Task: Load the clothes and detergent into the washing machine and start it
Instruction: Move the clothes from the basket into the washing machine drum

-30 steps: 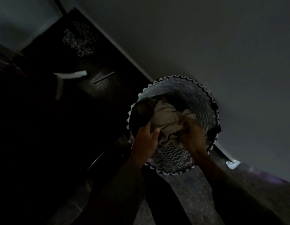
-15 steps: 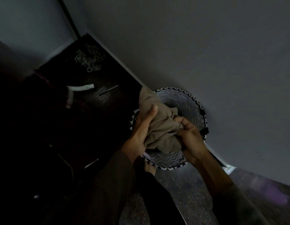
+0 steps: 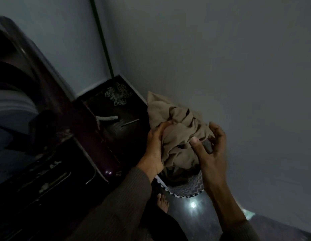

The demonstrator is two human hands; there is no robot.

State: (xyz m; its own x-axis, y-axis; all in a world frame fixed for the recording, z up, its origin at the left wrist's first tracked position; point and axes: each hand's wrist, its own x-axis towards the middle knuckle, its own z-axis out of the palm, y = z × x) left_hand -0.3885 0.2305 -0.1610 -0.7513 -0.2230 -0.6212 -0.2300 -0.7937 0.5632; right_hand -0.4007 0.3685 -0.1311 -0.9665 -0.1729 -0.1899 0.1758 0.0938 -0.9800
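Gripped in curled left hand (image 3: 155, 146): crumpled beige cloth garment (image 3: 180, 122), held above round zigzag-patterned laundry basket (image 3: 186, 189). Right hand (image 3: 213, 153) at right flank, thumb on cloth, fingers loosely curved; hold not determinable. Dark maroon washing machine (image 3: 97, 145) to left.

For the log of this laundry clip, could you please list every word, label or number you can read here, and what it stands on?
No text can be read.
Pale marks on the dark washing machine panel: too dim and blurred to read.
The beige cloth and the zigzag basket show no lettering.
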